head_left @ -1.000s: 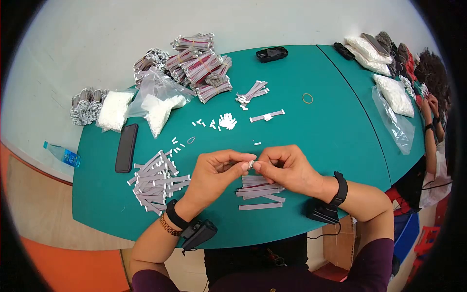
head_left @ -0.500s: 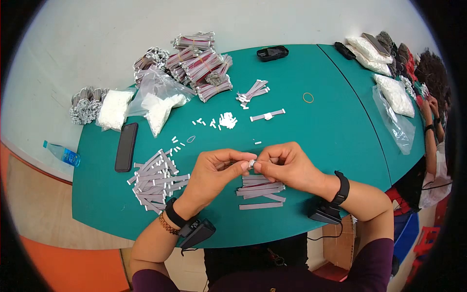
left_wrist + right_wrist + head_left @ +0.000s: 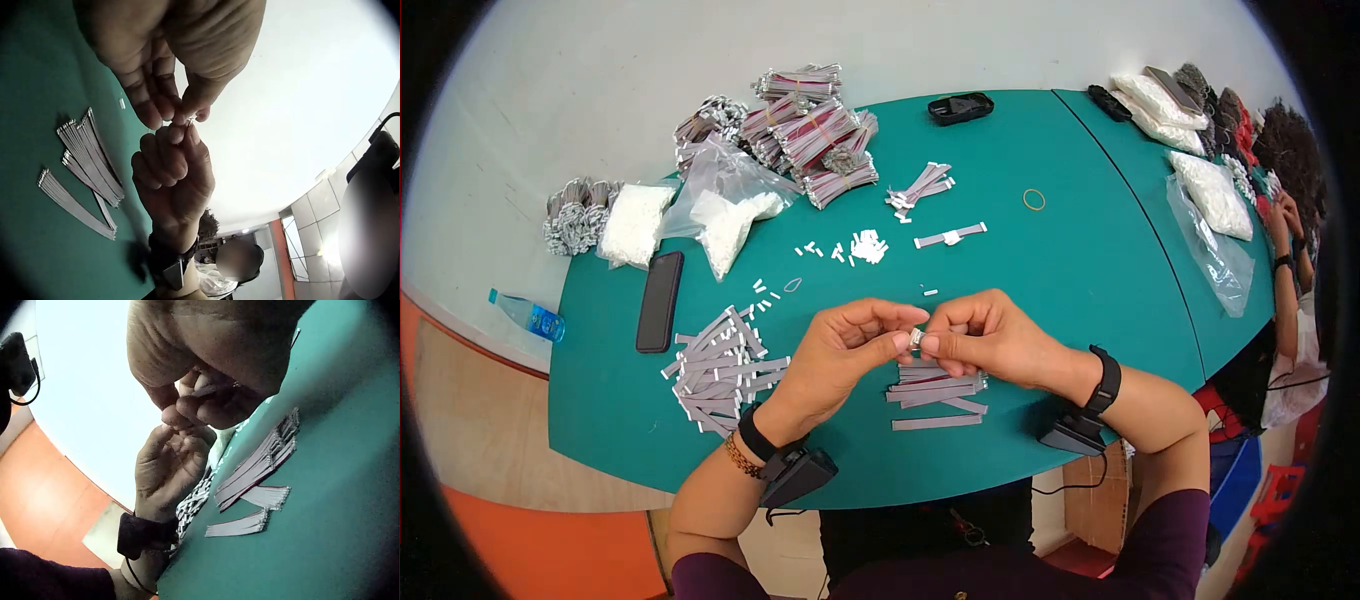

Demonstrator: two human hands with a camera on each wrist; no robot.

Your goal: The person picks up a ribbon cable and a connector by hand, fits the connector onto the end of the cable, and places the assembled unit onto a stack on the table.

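Observation:
In the head view both hands meet fingertip to fingertip over the table. Between them is a small white connector [image 3: 916, 339], with most of it hidden by the fingers. My left hand [image 3: 832, 352] holds it at its thumb and fingertips. The right hand [image 3: 1005, 342] pinches from the other side, thumb on top. A pale strip of ribbon cable [image 3: 214, 390] shows among the right fingers in the right wrist view. Below the hands lie several flat grey ribbon cables [image 3: 937, 424]. A heap of ribbon cables with white ends [image 3: 722, 372] lies left of the left hand.
Loose white connectors [image 3: 867, 249] lie on the green table [image 3: 1090, 270] beyond the hands. Farther back are bundled cables [image 3: 815, 135], bags of white parts [image 3: 635, 228] and a black case [image 3: 960, 108]. A phone [image 3: 660, 302] lies at left; another person's hands [image 3: 1285, 215] are at far right.
The left fingers have opened out slightly, the index fingertip lifting away from the thumb. Both hands stay together at the small connector. The things on the table have not moved.

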